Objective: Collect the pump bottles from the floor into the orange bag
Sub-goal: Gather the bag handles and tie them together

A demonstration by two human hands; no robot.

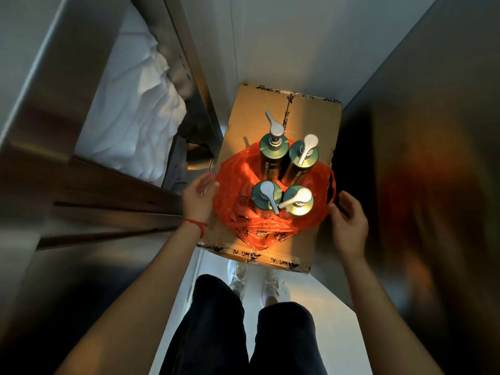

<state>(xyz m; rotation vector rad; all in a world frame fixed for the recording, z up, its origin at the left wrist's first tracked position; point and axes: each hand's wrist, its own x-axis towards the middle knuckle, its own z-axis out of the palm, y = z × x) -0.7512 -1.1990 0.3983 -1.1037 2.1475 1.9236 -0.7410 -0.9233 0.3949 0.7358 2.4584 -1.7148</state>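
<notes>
Four pump bottles (281, 180) upright in the orange bag (243, 193). My left hand (197, 200) and right hand (349, 226) flank it, both open, empty, equally near.

Cardboard box (308, 115) under orange bag (238, 182)

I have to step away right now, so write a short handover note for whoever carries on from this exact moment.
Left hand: open, at the orange bag's left edge.
Right hand: at the bag's right handle; grip unclear.
Four green pump bottles stand upright in the bag, which sits on a cardboard box.
Done: all visible bottles are bagged.
Left: probably gather both handles and lift; check the floor for strays.
</notes>
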